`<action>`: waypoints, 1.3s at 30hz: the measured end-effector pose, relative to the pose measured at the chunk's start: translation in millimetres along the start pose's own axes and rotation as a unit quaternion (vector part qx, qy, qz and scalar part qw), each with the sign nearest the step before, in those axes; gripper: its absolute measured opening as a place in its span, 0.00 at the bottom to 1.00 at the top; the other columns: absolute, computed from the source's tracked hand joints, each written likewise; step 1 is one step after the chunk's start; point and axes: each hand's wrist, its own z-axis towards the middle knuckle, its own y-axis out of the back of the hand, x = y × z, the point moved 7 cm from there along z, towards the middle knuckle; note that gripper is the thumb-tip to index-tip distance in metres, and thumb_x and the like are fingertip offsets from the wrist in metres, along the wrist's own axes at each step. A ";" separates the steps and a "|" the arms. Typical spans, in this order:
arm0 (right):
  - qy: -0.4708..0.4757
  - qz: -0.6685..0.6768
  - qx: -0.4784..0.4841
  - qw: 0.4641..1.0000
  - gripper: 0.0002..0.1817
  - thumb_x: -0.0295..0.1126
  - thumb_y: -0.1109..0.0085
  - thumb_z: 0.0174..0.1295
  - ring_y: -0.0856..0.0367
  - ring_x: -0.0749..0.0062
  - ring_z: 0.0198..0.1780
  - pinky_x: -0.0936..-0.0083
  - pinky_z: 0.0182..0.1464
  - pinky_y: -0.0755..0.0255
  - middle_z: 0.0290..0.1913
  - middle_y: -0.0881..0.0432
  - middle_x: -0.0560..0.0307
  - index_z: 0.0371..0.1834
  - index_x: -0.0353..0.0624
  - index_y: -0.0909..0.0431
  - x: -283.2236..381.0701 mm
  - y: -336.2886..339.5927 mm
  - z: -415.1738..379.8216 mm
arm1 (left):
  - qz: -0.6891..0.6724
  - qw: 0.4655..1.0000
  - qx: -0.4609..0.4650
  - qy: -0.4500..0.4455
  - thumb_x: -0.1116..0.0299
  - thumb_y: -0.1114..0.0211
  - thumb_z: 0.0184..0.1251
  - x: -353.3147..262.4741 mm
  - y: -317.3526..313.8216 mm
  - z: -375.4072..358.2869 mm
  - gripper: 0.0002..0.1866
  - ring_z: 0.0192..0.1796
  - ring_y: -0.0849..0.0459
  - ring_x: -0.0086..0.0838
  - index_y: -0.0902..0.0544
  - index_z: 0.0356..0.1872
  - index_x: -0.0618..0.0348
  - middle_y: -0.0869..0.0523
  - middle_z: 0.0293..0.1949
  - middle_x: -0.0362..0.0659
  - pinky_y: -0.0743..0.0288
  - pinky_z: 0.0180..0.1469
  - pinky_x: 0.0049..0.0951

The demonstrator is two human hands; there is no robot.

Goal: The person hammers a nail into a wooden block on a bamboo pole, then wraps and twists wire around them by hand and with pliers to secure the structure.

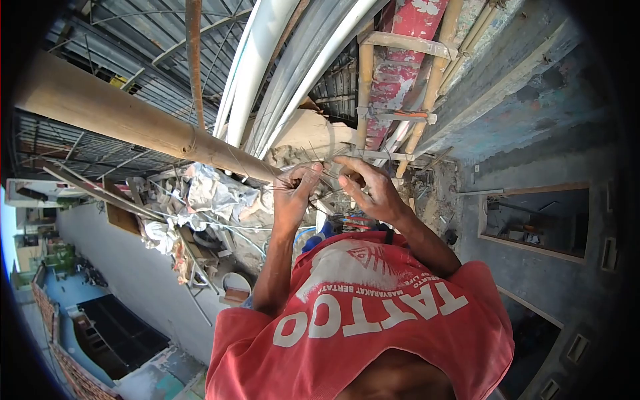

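Note:
Several thin, dark wires spread out around my fingers, their loose ends sticking out in different directions. My left hand is closed on a bunch of them, thumb uppermost. Close beside it on the right, my right hand has curled fingers, with its index finger and thumb pointing at the left hand. Wire strands run between the right hand's fingertips, though how firmly they are gripped is hard to see. Both hands are raised in front of my red shirt.
A thick bamboo pole slants in from the left, ending near my left hand. White pipes rise ahead. At the upper right stands a bamboo ladder. Debris and sheeting lie left; a grey wall with a window opening is right.

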 end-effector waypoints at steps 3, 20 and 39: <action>-0.069 0.062 -0.010 0.996 0.19 0.34 0.44 0.63 0.23 0.76 0.31 0.78 0.34 0.28 0.33 0.19 0.51 0.54 0.35 0.28 -5.1 -4.7 3.2 | 0.045 0.998 0.041 -0.006 0.64 0.38 0.65 10.8 -5.0 -0.5 0.11 0.22 0.37 0.12 0.15 0.32 0.63 0.26 0.19 0.29 0.47 0.24 0.16; 0.008 -0.018 -0.023 1.000 0.13 0.26 0.41 0.59 0.17 0.68 0.33 0.77 0.34 0.25 0.35 0.17 0.49 0.47 0.34 0.21 -2.9 -1.7 -2.1 | 0.157 0.980 0.123 -0.007 0.64 0.40 0.66 -1.0 -12.0 -4.2 0.13 0.21 0.34 0.14 0.19 0.24 0.62 0.27 0.15 0.33 0.42 0.24 0.18; 0.115 -0.133 -0.062 0.982 0.19 0.25 0.38 0.49 0.24 0.69 0.23 0.75 0.26 0.29 0.25 0.22 0.57 0.48 0.41 0.20 -1.9 -3.1 -12.4 | 0.246 0.966 0.069 -0.046 0.61 0.44 0.69 -11.1 -11.6 -1.1 0.18 0.15 0.34 0.18 0.18 0.23 0.62 0.28 0.10 0.36 0.40 0.20 0.22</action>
